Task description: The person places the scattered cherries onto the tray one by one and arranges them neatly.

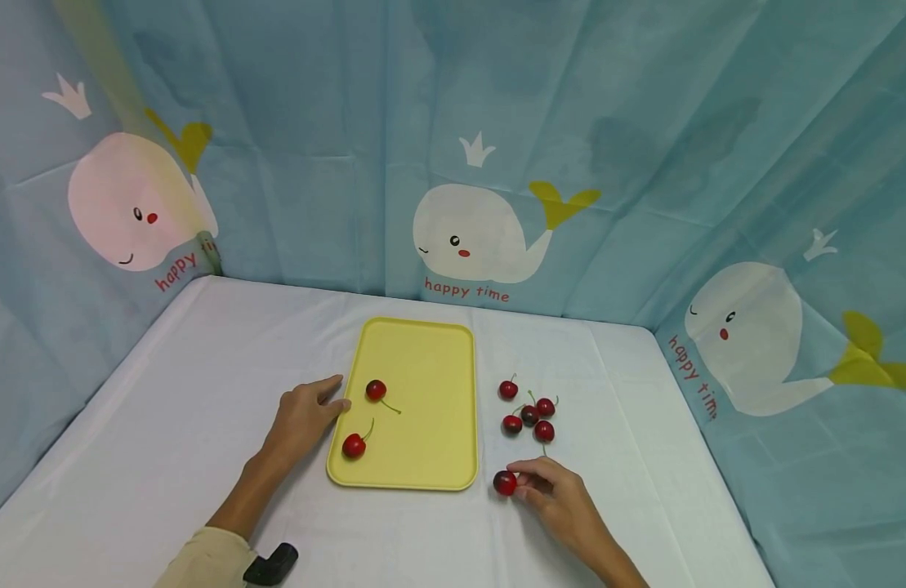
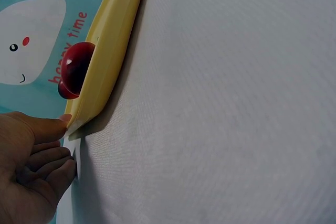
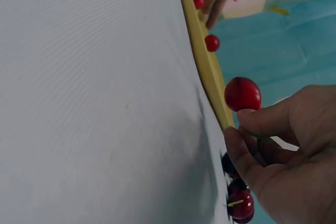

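Note:
A yellow tray (image 1: 423, 482) lies on the white cloth, holding two red cherries with stems: one cherry (image 1: 376, 390) higher up and another cherry (image 1: 354, 446) near its lower left corner. At the tray's left edge is my left hand (image 1: 300, 420), the thumb touching the rim and the other fingers loosely bent. My right hand (image 1: 559, 498) pinches a cherry (image 3: 242, 94) just right of the tray's lower right corner. In the right wrist view its green stem (image 3: 262, 138) runs between the thumb and fingers, with the fruit above the fingertips.
Right of the tray sits a loose group of several cherries (image 1: 529, 416), just beyond my right hand. Blue curtains (image 1: 313, 163) with printed whales rise behind the table and along both sides. A black object (image 1: 272, 565) is at my left sleeve (image 1: 211, 559).

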Demonstrator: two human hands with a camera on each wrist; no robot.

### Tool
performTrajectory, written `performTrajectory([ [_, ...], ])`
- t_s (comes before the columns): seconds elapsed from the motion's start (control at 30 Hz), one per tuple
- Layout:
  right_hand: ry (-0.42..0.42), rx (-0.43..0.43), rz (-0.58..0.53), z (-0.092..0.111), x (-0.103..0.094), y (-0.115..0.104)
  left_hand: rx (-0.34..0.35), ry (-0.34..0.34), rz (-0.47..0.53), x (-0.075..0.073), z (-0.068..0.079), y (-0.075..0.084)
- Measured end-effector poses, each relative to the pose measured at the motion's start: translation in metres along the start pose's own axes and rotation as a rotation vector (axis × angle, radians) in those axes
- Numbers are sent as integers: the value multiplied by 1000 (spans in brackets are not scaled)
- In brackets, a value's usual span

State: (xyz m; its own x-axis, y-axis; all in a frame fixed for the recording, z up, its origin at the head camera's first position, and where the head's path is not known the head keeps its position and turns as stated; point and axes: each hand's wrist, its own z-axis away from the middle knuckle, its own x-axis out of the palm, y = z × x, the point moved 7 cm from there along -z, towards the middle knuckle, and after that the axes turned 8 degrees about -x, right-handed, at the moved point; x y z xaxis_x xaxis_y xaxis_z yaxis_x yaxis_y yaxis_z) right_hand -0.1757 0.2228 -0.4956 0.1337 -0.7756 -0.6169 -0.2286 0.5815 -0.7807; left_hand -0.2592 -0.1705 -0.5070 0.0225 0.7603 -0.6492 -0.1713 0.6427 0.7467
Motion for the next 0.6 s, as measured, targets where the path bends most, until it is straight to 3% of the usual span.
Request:
performTrajectory([
  [0.33, -72, -17, -132, -8, 10, -11, 1, 2, -3, 0, 0, 0],
  [0.6, -105, -53, -172, -17, 22, -25, 5, 3, -4, -1, -1, 0],
])
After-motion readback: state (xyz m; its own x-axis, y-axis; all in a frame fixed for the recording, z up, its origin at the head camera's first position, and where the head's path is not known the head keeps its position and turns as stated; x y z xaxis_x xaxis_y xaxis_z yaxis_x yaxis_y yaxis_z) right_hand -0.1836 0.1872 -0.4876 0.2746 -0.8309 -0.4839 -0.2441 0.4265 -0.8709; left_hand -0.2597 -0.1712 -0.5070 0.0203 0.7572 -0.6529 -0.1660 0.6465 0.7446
